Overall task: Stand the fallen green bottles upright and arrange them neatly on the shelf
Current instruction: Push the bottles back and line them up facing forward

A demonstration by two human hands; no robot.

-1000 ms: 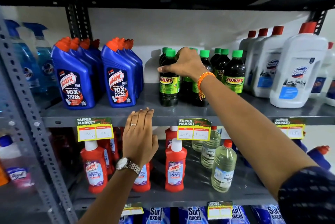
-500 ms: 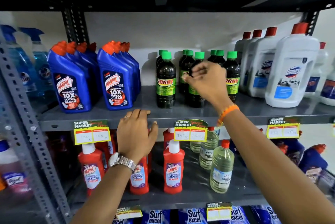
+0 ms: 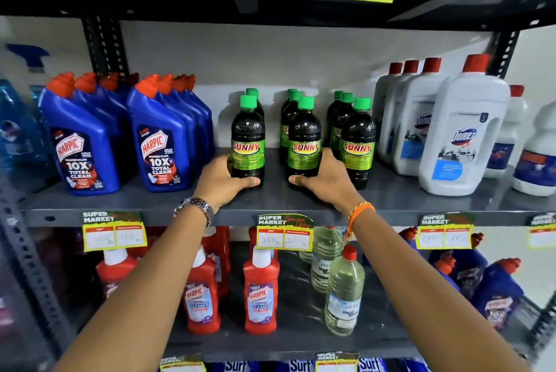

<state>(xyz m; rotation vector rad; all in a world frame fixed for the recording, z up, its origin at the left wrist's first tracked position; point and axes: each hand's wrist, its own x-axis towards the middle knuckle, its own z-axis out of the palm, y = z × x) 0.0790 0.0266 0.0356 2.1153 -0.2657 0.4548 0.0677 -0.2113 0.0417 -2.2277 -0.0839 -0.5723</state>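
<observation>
- The left hand (image 3: 224, 180) wraps the base of the leftmost front Sunny bottle (image 3: 248, 143), thumb lying along the bottle's foot, fingers hidden behind it; the bottle stands upright on the grey shelf (image 3: 150, 206).
- The right hand (image 3: 326, 180) grips the base of the middle front Sunny bottle (image 3: 304, 146) the same way, thumb across the front, also upright.
- Between the two hands lies a bare strip of shelf, so the two held bottles stand apart.
- Just right of the right hand stands a third front Sunny bottle (image 3: 358, 143), close against the hand's back; little room there.
- Behind each front bottle more green caps (image 3: 291, 95) show in rows running back to the wall.
- Left of the left hand, a narrow gap separates it from the blue Harpic bottles (image 3: 156, 143).
- Further right of the right hand stand the white Domex bottles (image 3: 463, 131), near the third Sunny bottle.
- Both wrists cross the shelf's front edge, where a price tag (image 3: 284, 234) hangs just below, between them.
- In front of the held bottles a band of open shelf runs to the edge.
</observation>
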